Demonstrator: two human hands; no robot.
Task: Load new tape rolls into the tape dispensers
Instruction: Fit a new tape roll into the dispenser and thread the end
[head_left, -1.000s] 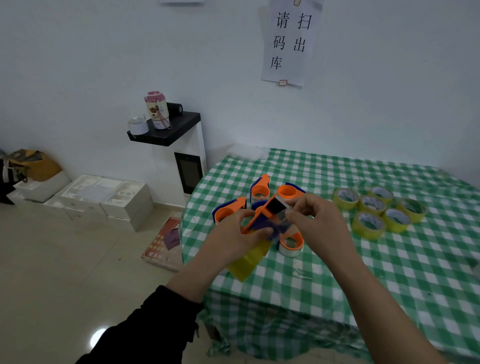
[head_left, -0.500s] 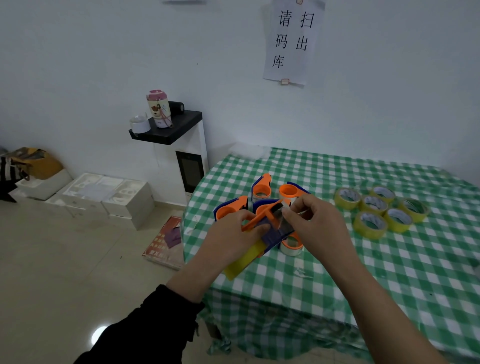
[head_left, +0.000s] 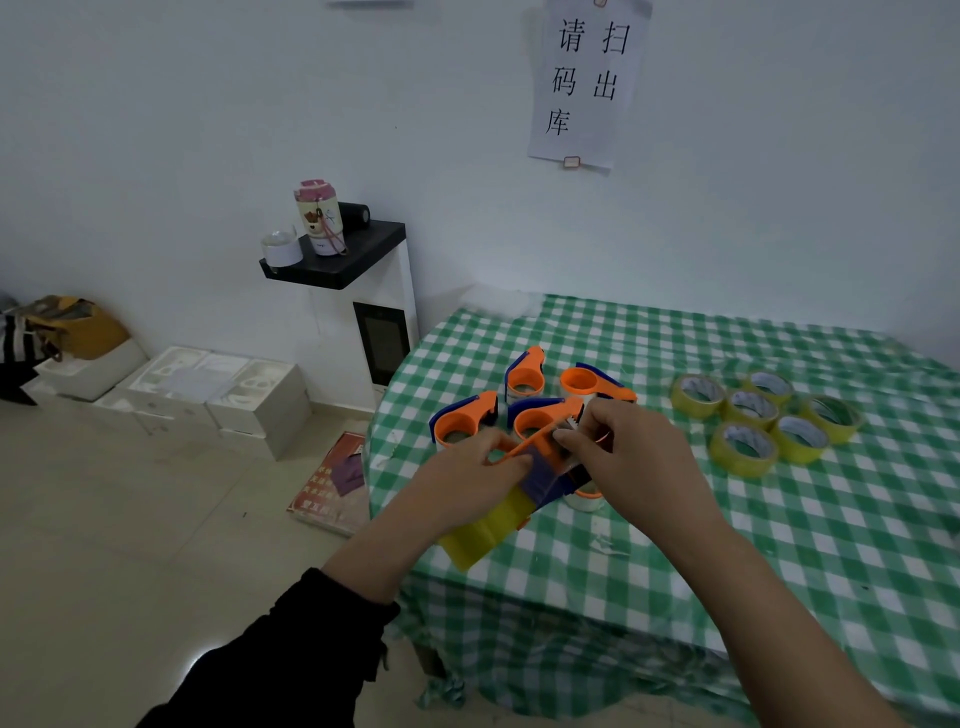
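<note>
Tape dispenser (head_left: 543, 475) sat in both hands over the counter (head_left: 727, 545) edge: left hand (head_left: 467, 480) gripped it, right hand (head_left: 634, 457) pinched its top. Yellow tape rolls (head_left: 753, 415) lay nearby.

Both hands, left (head_left: 462, 475) and right (head_left: 631, 457), grip one tape dispenser (head_left: 540, 467) above the checked table (head_left: 779, 545).

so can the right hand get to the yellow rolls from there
Probably yes: the rolls lie in the open on the table right of the right hand, nothing between. It pinches the dispenser now, though.
</note>
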